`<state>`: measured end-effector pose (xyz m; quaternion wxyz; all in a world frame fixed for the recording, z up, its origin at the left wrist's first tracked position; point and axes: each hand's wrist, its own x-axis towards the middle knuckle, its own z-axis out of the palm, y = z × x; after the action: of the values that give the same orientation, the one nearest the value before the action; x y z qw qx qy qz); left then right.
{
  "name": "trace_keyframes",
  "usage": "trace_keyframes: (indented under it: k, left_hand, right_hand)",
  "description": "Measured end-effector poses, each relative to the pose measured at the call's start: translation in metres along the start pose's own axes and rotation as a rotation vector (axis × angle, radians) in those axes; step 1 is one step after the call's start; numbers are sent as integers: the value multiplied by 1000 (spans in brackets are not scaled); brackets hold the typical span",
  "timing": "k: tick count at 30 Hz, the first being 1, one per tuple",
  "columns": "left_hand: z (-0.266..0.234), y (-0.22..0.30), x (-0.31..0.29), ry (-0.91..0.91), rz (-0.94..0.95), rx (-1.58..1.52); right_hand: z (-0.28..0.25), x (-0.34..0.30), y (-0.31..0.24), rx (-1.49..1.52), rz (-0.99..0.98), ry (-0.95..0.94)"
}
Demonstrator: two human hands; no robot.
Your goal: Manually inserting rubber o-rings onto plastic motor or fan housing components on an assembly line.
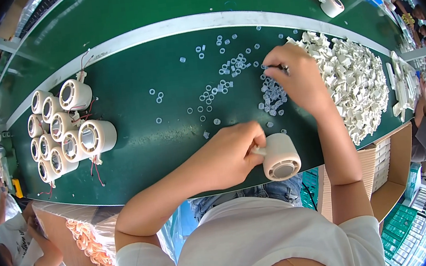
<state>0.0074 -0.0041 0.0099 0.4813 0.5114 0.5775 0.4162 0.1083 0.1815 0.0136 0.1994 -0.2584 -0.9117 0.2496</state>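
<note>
A white cylindrical housing with a round grey end face is tilted at the table's near edge. My left hand is closed on a small tab at its left side. Above the small pile of clear plastic rings, my right hand has its thumb and fingers drawn together. Something small shows between those fingers, too little to name. More clear rings lie scattered across the middle of the green table.
Several white housings with thin red wires stand grouped at the left. A large heap of small white plastic parts covers the right side. One more housing lies beyond the pale rail. A cardboard box stands at lower right.
</note>
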Motion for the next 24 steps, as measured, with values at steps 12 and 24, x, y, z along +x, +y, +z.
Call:
trace_keyframes:
  k: [12,24]
  left_hand:
    - [-6,-3,0,-165,38,262]
    - [-18,-10,4,242,81,-1147]
  right_hand:
    - [8,-2,4,-185,-134,-117]
    - [-1,-54,-42,566,103,213]
